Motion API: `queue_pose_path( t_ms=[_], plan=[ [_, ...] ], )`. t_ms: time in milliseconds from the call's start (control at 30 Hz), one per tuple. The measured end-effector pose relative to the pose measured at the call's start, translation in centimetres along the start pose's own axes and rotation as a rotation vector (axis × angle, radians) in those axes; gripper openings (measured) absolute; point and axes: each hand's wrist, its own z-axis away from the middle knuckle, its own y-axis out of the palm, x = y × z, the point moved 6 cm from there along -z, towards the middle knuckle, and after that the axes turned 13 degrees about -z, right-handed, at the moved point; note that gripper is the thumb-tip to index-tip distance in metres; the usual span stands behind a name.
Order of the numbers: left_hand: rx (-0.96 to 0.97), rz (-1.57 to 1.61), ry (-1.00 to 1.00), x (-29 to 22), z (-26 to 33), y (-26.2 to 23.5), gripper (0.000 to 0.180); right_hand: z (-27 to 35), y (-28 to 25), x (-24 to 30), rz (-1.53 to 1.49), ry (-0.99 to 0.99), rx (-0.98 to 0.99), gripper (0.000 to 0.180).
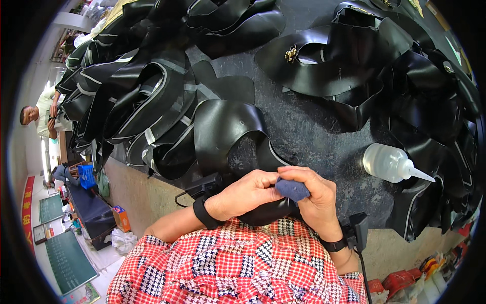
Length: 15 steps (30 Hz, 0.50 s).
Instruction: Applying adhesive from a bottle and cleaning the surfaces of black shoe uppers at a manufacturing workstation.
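**Inspector:** Dark worktable, speckled surface, occupies most of the view; its near edge runs just above the person's lap. Report the hands.

**Assistant:** Left hand and right hand meet at the near edge, touching. Right fingers are pinched closed on a small blue-grey pad. Left hand is curled around a black leather piece, whose lower part disappears beneath both hands.

**Inspector:** What is obscured?

**Assistant:** Where the pad meets the leather is hidden by the fingers. How firmly the left hand grips cannot be told; the thumb side is covered. Black wrist straps sit on both forearms, and a small black device on the right one, its cable cut off at the lower rim.

**Inspector:** Free room?

**Assistant:** One bare strip of table runs up the middle. A heap of black pieces with pale edging crowds the left, overhanging the table edge. More black pieces, some with gold fittings, fill the right. A clear squeeze bottle lies on its side near the right hand, nozzle pointing right.

**Inspector:** Beyond the table?

**Assistant:** Floor far left; another person there, small and distorted.
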Motion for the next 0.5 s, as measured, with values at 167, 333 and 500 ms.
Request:
queue_pose_path(
  t_ms=[167, 333, 500],
  plan=[
    [0.022, -0.527, 0.201, -1.1, -0.6, 1.3, 0.013, 0.3, -0.3, -1.2, -0.015, 0.19, -0.289, 0.026],
    [0.127, -0.109, -0.093, 0.5, -0.7, 0.9, 0.021, 0.2, -1.5, -3.0, -0.624, 0.434, -0.39, 0.024],
    [0.08, 0.248, -0.124, 0.3, -0.9, 0.5, 0.027, 1.2, -3.9, -2.0, -1.036, 0.269, -0.389, 0.029]
  ],
)
